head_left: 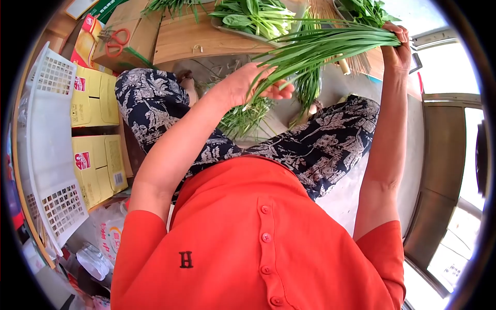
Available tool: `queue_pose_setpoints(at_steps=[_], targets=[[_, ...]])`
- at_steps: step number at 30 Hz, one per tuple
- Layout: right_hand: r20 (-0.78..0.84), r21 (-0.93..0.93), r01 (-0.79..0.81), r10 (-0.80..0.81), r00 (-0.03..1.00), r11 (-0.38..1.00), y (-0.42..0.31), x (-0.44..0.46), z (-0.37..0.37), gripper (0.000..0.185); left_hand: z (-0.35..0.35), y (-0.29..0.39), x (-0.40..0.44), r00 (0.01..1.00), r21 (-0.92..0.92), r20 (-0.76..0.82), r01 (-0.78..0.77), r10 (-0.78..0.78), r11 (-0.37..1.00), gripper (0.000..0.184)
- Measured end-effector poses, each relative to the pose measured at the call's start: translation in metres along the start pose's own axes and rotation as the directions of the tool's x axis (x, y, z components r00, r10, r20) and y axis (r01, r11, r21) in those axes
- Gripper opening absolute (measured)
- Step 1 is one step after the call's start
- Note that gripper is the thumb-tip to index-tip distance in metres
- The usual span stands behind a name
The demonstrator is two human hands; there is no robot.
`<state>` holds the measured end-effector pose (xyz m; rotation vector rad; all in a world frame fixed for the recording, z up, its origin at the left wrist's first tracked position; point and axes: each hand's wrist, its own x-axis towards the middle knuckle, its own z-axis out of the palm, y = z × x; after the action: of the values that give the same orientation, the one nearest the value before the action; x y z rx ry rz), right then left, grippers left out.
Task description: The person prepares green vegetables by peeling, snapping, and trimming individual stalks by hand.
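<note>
A long bunch of green chives (330, 44) stretches sideways in front of me, above my knees. My right hand (397, 44) is raised at the upper right, its fingers closed around one end of the bunch. At the loose end, my left hand (253, 85) is cupped with its fingers apart, and leaf tips drape across it. The leaves partly hide its fingers. Below lies a heap of loose green leaves and trimmings (245, 118) on the floor between my legs. More green blades (308, 90) hang down beside it.
On the wooden table (206, 39) ahead, a tray (258, 37) bears leafy greens (253, 15). Red-handled scissors (117, 42) lie on a cardboard box (129, 26) at the left. Yellow cartons (95, 170) and a white plastic basket (49, 144) stand at my left side.
</note>
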<state>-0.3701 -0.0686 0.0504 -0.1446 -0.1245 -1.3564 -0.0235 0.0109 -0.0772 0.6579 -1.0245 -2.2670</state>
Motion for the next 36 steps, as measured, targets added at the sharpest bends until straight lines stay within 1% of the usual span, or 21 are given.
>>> queue_pose_setpoints(at_steps=[2, 3, 6, 8, 10, 11, 12, 13, 14, 15, 16, 17, 19, 22, 25, 26, 27, 28, 30, 34, 36], targets=[[0.019, -0.005, -0.034, 0.034, 0.999, 0.999, -0.002, -0.003, -0.001, 0.024, 0.006, 0.002, -0.006, 0.992, -0.02, 0.069, 0.108, -0.107, 0.994, 0.033], [-0.03, -0.057, 0.035, -0.037, 0.999, 0.998, 0.0, -0.004, 0.002, 0.022, 0.007, 0.001, -0.008, 0.987, -0.093, 0.092, 0.143, -0.134, 0.985, 0.034], [-0.035, -0.11, 0.028, -0.032, 0.999, 0.994, -0.02, -0.003, -0.006, 0.022, 0.002, 0.005, -0.016, 0.978, -0.096, 0.147, 0.165, -0.15, 0.982, 0.035], [-0.021, -0.105, 0.022, -0.025, 0.999, 0.994, -0.026, -0.003, -0.011, 0.022, 0.005, 0.007, -0.021, 0.972, -0.105, 0.153, 0.193, -0.176, 0.976, 0.038], [-0.025, -0.095, 0.007, -0.01, 1.0, 0.995, -0.027, -0.006, -0.012, 0.022, 0.009, 0.009, -0.025, 0.978, -0.007, 0.121, 0.17, -0.168, 0.985, 0.041], [-0.032, -0.094, 0.014, -0.017, 0.999, 0.995, -0.027, -0.006, -0.012, 0.022, 0.01, 0.007, -0.025, 0.975, 0.035, 0.163, 0.15, -0.153, 0.988, 0.045], [-0.041, -0.093, 0.02, -0.024, 0.999, 0.995, -0.03, -0.005, -0.014, 0.022, 0.012, 0.007, -0.026, 0.973, 0.036, 0.167, 0.156, -0.16, 0.987, 0.045], [-0.02, -0.129, 0.044, -0.047, 0.999, 0.991, -0.034, -0.003, -0.018, 0.022, 0.014, 0.009, -0.028, 0.971, 0.028, 0.174, 0.162, -0.164, 0.986, 0.047], [0.014, -0.154, 0.03, -0.028, 1.0, 0.988, -0.037, -0.002, -0.022, 0.023, 0.017, 0.011, -0.029, 0.969, 0.021, 0.182, 0.167, -0.168, 0.986, 0.048], [0.094, -0.185, 0.101, -0.085, 0.992, 0.978, -0.038, 0.002, -0.03, 0.025, 0.023, 0.01, -0.032, 0.976, 0.033, 0.148, 0.157, -0.16, 0.987, 0.052], [0.175, -0.21, 0.172, -0.136, 0.975, 0.962, -0.038, 0.005, -0.037, 0.027, 0.024, 0.008, -0.034, 0.975, 0.033, 0.151, 0.16, -0.163, 0.987, 0.052], [0.175, -0.211, 0.174, -0.138, 0.975, 0.962, -0.042, 0.005, -0.039, 0.027, 0.022, 0.007, -0.034, 0.977, 0.025, 0.139, 0.16, -0.161, 0.987, 0.054], [0.107, -0.259, 0.23, -0.209, 0.972, 0.938, -0.038, 0.004, -0.035, 0.029, 0.022, 0.006, -0.037, 0.979, 0.017, 0.125, 0.157, -0.158, 0.987, 0.056], [0.151, -0.242, 0.194, -0.161, 0.975, 0.951, -0.037, 0.003, -0.035, 0.029, 0.024, 0.004, -0.04, 0.986, 0.042, 0.099, 0.128, -0.131, 0.991, 0.056], [0.167, -0.249, 0.227, -0.189, 0.968, 0.941, -0.035, 0.005, -0.034, 0.028, 0.024, 0.003, -0.043, 0.992, 0.072, 0.073, 0.098, -0.103, 0.993, 0.055], [0.17, -0.25, 0.227, -0.188, 0.967, 0.941, -0.036, 0.004, -0.029, 0.028, 0.023, 0.002, -0.043, 0.995, 0.118, 0.077, 0.06, -0.07, 0.991, 0.054], [0.083, -0.208, 0.135, -0.12, 0.989, 0.969, -0.034, 0.0, -0.02, 0.025, 0.024, 0.001, -0.045, 0.996, 0.162, 0.08, 0.024, -0.037, 0.986, 0.054], [-0.003, -0.156, 0.045, -0.046, 0.999, 0.987, -0.032, -0.003, -0.015, 0.023, 0.025, 0.001, -0.047, 0.996, 0.162, 0.078, 0.024, -0.037, 0.987, 0.054], [-0.001, -0.157, 0.04, -0.04, 0.999, 0.987, -0.031, -0.003, -0.015, 0.024, 0.029, 0.003, -0.05, 0.999, 0.184, 0.034, 0.008, -0.015, 0.983, 0.051], [-0.003, -0.139, 0.033, -0.034, 0.999, 0.99, -0.029, -0.002, -0.015, 0.024, 0.037, 0.004, -0.054, 1.0, 0.199, 0.014, 0.008, -0.012, 0.98, 0.044], [0.001, -0.152, 0.031, -0.031, 1.0, 0.988, -0.028, -0.001, -0.012, 0.024, 0.039, 0.002, -0.055, 0.999, 0.237, -0.017, -0.025, 0.03, 0.971, 0.04]])
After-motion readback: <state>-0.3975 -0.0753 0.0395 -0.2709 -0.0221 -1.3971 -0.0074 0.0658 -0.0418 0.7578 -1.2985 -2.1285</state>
